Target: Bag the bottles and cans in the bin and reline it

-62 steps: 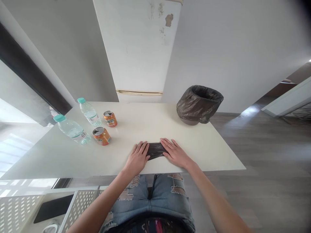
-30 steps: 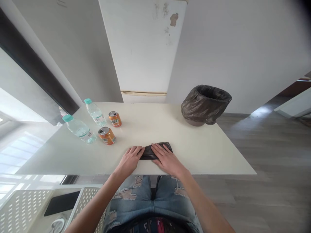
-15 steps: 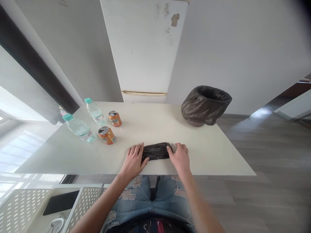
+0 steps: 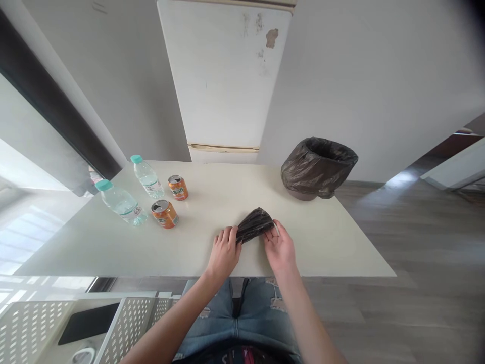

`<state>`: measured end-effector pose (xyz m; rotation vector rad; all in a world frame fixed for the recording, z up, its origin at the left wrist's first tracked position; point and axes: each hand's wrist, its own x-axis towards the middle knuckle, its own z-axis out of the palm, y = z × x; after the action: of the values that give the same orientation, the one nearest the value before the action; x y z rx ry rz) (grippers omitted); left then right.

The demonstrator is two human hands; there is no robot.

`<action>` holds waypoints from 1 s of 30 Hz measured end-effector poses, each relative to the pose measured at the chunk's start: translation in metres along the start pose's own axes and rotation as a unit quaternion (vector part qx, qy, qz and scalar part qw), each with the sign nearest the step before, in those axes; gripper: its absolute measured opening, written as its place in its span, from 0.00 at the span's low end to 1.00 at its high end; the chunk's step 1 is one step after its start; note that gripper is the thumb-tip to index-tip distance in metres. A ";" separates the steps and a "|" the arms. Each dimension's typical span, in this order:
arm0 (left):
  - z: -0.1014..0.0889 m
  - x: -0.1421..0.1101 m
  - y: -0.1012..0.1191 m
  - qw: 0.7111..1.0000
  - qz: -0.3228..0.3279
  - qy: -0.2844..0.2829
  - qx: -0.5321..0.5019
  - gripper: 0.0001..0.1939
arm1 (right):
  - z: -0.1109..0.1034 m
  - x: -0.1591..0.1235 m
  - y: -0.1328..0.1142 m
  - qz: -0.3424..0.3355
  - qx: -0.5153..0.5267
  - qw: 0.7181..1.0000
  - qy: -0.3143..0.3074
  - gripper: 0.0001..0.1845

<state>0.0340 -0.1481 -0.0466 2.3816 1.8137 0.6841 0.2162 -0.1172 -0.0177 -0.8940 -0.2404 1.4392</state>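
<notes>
A folded black plastic garbage bag [image 4: 254, 224] is held over the near part of the white table [image 4: 212, 202], tilted up toward the right. My left hand [image 4: 225, 253] is closed on its narrower left end. Palm turned up, my right hand [image 4: 279, 247] has its fingers curled at the bag's wider right end, gripping it. A light strip, perhaps the bag's edge or a tie, shows by the right fingertips. The fingers behind the bag are partly hidden.
Two orange cans [image 4: 165, 214] and two clear bottles with green caps [image 4: 122, 203] stand at the left. A bin lined with a black bag [image 4: 316, 169] is at the far right corner. Behind the table is a white fridge [image 4: 227, 76]; a perforated basket [image 4: 34, 328] sits lower left.
The folded bag has gone from lying flat to being raised and tilted, its right end higher. My left hand moved right, and my right hand turned palm up.
</notes>
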 end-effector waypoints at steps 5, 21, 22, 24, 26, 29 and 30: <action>0.002 0.002 0.007 0.998 0.055 -0.028 0.019 0.18 | 0.013 -0.002 0.040 0.029 -0.031 0.998 -0.038 0.20; -0.006 -0.007 -0.024 0.991 0.116 -0.025 -0.058 0.13 | -0.021 0.000 0.043 -0.359 -0.687 0.585 -0.238 0.46; -0.007 -0.009 -0.026 0.992 0.104 -0.018 -0.072 0.14 | -0.022 0.000 0.045 -0.357 -0.697 0.578 -0.230 0.45; -0.008 -0.012 -0.031 0.991 0.087 -0.017 -0.097 0.13 | -0.020 0.001 0.047 -0.363 -0.707 0.561 -0.233 0.46; -0.007 -0.014 -0.035 0.990 0.069 -0.025 -0.122 0.14 | -0.016 0.000 0.048 -0.377 -0.705 0.533 -0.278 0.45; -0.005 -0.013 -0.038 0.984 0.045 -0.022 -0.171 0.23 | -0.008 -0.004 0.049 -0.372 -0.704 0.490 -0.354 0.43; -0.006 -0.013 -0.038 0.982 0.041 -0.012 -0.186 0.27 | -0.006 -0.006 0.049 -0.364 -0.709 0.479 -0.368 0.42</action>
<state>-0.0047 -0.1504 -0.0574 2.2110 1.4323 0.9058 0.1827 -0.1303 -0.0516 -1.0530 -2.4409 0.3731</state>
